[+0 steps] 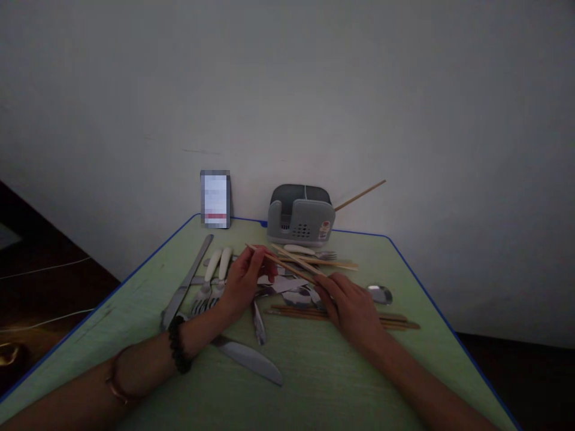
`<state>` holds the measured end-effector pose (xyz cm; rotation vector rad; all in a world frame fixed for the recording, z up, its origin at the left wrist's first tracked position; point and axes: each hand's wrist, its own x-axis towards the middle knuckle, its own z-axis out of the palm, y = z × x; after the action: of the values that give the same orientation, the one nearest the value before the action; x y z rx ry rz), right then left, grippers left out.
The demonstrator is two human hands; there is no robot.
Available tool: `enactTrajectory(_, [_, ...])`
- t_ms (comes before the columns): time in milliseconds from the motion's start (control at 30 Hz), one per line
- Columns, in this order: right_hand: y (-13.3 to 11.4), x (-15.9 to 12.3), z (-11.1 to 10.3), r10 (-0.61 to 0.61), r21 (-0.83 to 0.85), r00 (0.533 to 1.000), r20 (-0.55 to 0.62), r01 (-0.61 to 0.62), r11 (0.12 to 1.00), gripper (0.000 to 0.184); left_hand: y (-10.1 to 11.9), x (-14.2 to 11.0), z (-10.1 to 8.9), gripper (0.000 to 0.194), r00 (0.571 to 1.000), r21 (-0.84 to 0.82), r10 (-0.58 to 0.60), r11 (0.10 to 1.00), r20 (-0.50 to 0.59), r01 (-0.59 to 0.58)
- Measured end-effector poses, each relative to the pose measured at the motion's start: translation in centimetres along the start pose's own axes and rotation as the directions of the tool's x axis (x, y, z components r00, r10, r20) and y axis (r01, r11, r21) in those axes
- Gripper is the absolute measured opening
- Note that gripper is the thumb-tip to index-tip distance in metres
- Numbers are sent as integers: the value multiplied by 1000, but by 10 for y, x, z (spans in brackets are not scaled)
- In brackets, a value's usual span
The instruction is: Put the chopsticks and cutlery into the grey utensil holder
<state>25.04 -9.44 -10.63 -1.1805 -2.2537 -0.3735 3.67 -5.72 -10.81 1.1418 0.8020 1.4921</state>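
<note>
My left hand (pixel 246 272) pinches a wooden chopstick (pixel 293 269) near its thin end. That chopstick slants down to the right into my right hand (pixel 348 299), which is closed around it. A second, paler chopstick (pixel 294 260) also runs into my right hand. Beneath both hands lies a pile of cutlery, with several spoons (pixel 296 296) and knives partly hidden. More chopsticks (pixel 296 312) lie under my right hand. Left of my left hand are two white-handled forks (pixel 211 269) and a long table knife (pixel 186 284).
A grey cutlery holder (pixel 300 221) stands at the back against the wall, a stick (pixel 362 194) jutting out behind it. A phone (pixel 215 200) leans at the back left. One knife (pixel 251 359) lies near the front; a spoon (pixel 381 293) lies at right. Blue trim edges the green table (pixel 314 395).
</note>
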Motion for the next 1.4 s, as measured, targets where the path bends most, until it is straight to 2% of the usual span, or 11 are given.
enactTrajectory(200, [11, 1, -8, -36, -79, 999, -29, 34, 996, 24, 1, 0, 1, 39, 999, -71, -37, 997, 2, 37])
enactTrajectory(267, [16, 9, -16, 9, -64, 998, -57, -12, 998, 24, 1, 1, 1, 38, 999, -68, -38, 997, -11, 37])
enactTrajectory(400, [21, 51, -40, 220, 149, 972, -82, -207, 967, 25, 3, 2, 2, 36, 999, 25, -15, 1000, -31, 16])
enactTrajectory(500, [17, 92, -60, 282, 308, 959, 36, -279, 910, 20, 3, 0, 1, 34, 1000, 173, 19, 985, 3, -20])
enactTrajectory(633, [6, 129, -67, 382, 627, 903, 196, -415, 659, 24, 5, -5, -1, 31, 998, 310, -12, 951, 69, -10])
enactTrajectory(767, [-3, 133, -56, 301, 776, 862, 407, -500, 383, 21, 4, -7, -1, 36, 987, 313, 11, 948, 162, -62])
enactTrajectory(967, [-1, 126, -50, 226, 791, 852, 473, -523, 318, 24, -2, -8, -3, 33, 947, 430, -74, 900, 312, -71])
enactTrajectory(1100, [9, 125, -62, 340, 807, 869, 358, -472, 355, 34, -1, -9, -3, 36, 950, 440, -91, 897, 298, -52])
enactTrajectory(1200, [20, 123, -78, 480, 795, 858, 184, -417, 441, 38, 1, -8, -1, 40, 956, 451, -101, 892, 274, -35])
enactTrajectory(1267, [28, 120, -90, 569, 768, 822, 22, -378, 517, 38, 1, -8, -1, 42, 959, 451, -118, 893, 257, -11])
enactTrajectory(1400, [39, 116, -105, 654, 677, 692, -306, -325, 661, 35, -1, -7, -1, 44, 963, 425, -126, 905, 237, 14])
